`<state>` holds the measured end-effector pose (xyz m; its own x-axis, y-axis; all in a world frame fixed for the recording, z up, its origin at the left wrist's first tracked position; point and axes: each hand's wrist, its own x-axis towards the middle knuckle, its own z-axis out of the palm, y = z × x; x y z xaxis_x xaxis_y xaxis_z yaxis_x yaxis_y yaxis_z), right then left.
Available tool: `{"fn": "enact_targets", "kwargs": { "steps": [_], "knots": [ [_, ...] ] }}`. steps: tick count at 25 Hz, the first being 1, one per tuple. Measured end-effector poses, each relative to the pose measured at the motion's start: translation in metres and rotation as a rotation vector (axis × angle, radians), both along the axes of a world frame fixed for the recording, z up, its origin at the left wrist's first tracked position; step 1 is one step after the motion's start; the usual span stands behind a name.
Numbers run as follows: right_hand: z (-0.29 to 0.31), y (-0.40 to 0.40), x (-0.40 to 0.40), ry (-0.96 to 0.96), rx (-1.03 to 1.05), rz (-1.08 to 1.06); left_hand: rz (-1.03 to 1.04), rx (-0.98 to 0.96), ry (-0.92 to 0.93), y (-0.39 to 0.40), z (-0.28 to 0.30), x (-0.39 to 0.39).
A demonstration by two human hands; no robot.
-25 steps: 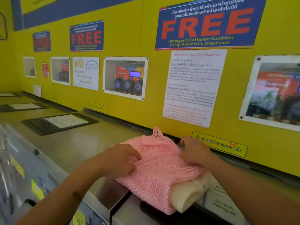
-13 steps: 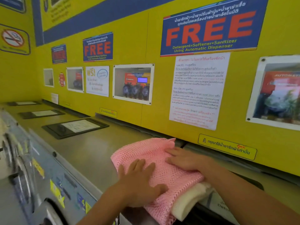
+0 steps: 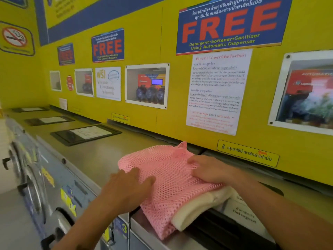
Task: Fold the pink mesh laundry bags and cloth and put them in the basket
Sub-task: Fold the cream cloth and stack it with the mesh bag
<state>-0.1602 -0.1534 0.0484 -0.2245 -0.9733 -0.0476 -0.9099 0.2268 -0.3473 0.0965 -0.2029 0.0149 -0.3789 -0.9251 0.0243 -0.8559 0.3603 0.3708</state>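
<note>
Since half a second ago both hands have slid a little along the pink mesh laundry bag (image 3: 167, 177), and a corner of mesh now pokes up again at its far edge. Left hand (image 3: 129, 186) lies flat with fingers spread on the near-left side of the bag, pressing down rather than gripping. Right hand (image 3: 210, 170) lies flat on the far-right side, fingers pointing left; the two hands are apart, with bare mesh between them. The bag is folded into a thick pad on the grey top of the washing machines (image 3: 93, 156), its near end drooping over the front edge. Under it, at the right, a cream cloth (image 3: 196, 208) sticks out, folded and touching the bag. Just beside the cloth is a black detergent hatch (image 3: 239, 219) with a white label. Further left along the top lie more black hatches (image 3: 84, 134). Behind everything rises the yellow wall (image 3: 171, 98), carrying FREE posters (image 3: 230, 26), a white notice sheet (image 3: 216, 91) and small windows (image 3: 146, 85).
</note>
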Motion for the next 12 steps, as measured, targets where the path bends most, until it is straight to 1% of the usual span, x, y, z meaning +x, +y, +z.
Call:
{"fn": "enact_targets", "kwargs": {
  "steps": [3,5,9,10,12],
  "knots": [
    [0.007,0.015,0.012,-0.179,0.009,-0.008,-0.002,0.016,0.148,0.006,0.009,0.001],
    [0.008,0.029,0.020,-0.308,0.038,-0.008,0.012,0.031,0.326,0.017,0.015,0.006],
    [0.005,0.053,0.035,-0.578,0.003,0.008,0.105,0.067,0.688,0.057,0.008,0.012],
    [0.007,0.062,0.039,-0.633,-0.009,0.034,0.130,0.091,0.806,0.066,0.005,0.014],
    [0.013,0.076,0.047,-0.701,-0.053,0.099,0.178,0.244,1.136,0.088,0.003,0.019]
  ]
}}
